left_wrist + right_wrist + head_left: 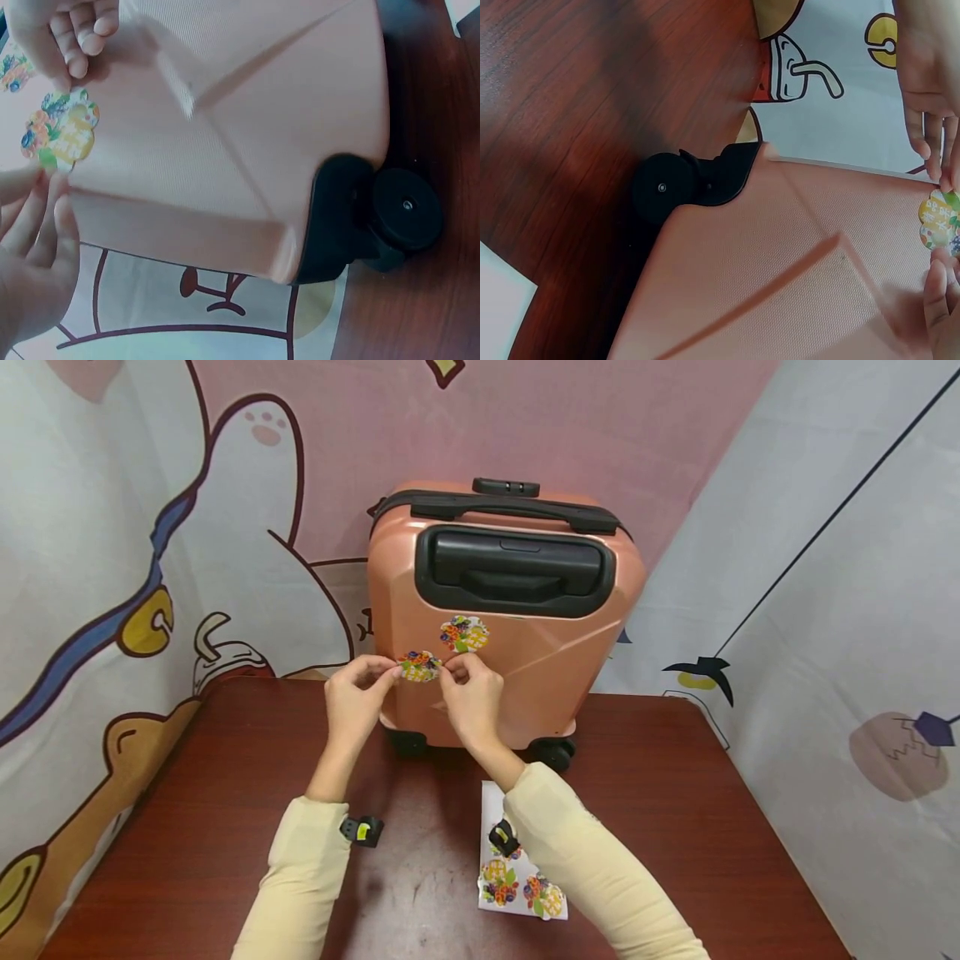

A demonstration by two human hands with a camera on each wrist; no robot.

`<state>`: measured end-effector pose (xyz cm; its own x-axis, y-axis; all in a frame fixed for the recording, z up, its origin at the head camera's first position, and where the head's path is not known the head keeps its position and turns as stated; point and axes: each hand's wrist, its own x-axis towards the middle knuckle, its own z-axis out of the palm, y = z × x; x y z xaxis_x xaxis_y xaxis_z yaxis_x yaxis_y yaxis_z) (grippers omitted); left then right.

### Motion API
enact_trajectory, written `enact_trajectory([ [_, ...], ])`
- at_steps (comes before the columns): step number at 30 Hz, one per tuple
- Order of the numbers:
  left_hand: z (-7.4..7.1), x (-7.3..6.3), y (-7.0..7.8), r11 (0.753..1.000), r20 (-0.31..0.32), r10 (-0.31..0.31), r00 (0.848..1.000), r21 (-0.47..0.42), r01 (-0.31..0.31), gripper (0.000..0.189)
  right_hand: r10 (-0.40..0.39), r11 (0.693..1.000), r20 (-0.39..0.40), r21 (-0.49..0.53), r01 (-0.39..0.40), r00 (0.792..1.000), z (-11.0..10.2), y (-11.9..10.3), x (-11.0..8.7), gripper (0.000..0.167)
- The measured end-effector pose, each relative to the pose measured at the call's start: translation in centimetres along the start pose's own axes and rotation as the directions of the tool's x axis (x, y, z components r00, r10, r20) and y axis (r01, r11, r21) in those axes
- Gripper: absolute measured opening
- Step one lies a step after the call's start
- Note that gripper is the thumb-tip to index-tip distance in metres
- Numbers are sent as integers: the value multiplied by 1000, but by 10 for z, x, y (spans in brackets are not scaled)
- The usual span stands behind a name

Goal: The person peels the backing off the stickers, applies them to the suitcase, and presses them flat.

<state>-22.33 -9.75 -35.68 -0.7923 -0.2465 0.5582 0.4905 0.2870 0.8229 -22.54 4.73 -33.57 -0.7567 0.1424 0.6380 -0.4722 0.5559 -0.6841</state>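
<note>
My left grip [354, 697] and right grip [474, 697] pinch a fruit sticker [420, 666] near frame centre. Behind it stands a salmon-pink suitcase [528, 647].

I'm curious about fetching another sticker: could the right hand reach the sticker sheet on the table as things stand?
Probably, after letting go: the right hand pinches a sticker at the suitcase, but nothing visible blocks the sticker sheet near its sleeve.

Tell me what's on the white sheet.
Colourful stickers show toward the near end of the white sheet; the right sleeve covers part of it, so anything there can't be seen.
</note>
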Motion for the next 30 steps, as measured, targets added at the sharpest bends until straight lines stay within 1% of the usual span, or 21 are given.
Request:
enact_trajectory([
  [2, -1, 0, -1, 999, 59, -29, 998, -24, 30, 13, 1, 1000, 13, 15, -1, 1000, -1, 1, 0, 8],
  [4, -3, 0, -1, 998, 104, -44, 994, -37, 48, 15, 12, 999, 40, 50, -14, 999, -2, 2, -1, 7],
  [6, -4, 0, 2, 997, 133, -51, 990, -42, 57, 15, 37, 993, 87, 111, -47, 996, -4, 3, -2, 6],
  [7, -5, 0, 6, 998, 141, -46, 989, -38, 52, 15, 56, 984, 126, 161, -76, 990, -4, 4, -2, 5],
  [8, -6, -1, 11, 998, 149, -42, 988, -35, 48, 15, 72, 972, 169, 210, -108, 983, -5, 5, -3, 5],
  [10, -8, -1, 21, 999, 163, -38, 986, -28, 43, 14, 100, 940, 261, 290, -177, 960, -6, 6, -3, 7],
  [13, -11, -2, 35, 999, 178, -40, 983, -8, 42, 14, 107, 901, 370, 356, -248, 923, -9, 4, -3, 11],
  [14, -11, -2, 36, 999, 182, -45, 982, -5, 47, 14, 100, 898, 390, 360, -252, 915, -11, 1, -3, 12],
  [17, -12, -2, 38, 999, 190, -52, 980, -4, 53, 14, 84, 902, 419, 354, -247, 904, -18, -11, -2, 14],
  [19, -13, -1, 38, 999, 191, -45, 981, -5, 46, 14, 77, 905, 430, 349, -244, 899, -22, -18, 0, 15],
  [22, -13, -1, 36, 1000, 189, -25, 982, -8, 27, 14, 64, 916, 436, 331, -227, 897, -20, -17, 5, 17],
  [24, -11, 0, 27, 1000, 189, -19, 982, -16, 23, 13, 47, 926, 424, 320, -198, 904, -16, -14, 8, 16],
  [26, -10, 1, 18, 999, 192, -21, 981, -23, 26, 14, 17, 927, 408, 335, -167, 913, -12, -11, 11, 16],
  [28, -9, 3, 8, 999, 194, -29, 981, -29, 35, 14, -20, 923, 389, 360, -132, 921, -11, -11, 14, 16],
  [29, -8, 4, 4, 999, 195, -35, 980, -32, 42, 14, -32, 918, 386, 376, -126, 922, -10, -11, 14, 17],
  [30, -8, 4, 3, 999, 195, -37, 980, -30, 44, 14, -42, 912, 385, 392, -122, 922, -10, -12, 14, 17],
])
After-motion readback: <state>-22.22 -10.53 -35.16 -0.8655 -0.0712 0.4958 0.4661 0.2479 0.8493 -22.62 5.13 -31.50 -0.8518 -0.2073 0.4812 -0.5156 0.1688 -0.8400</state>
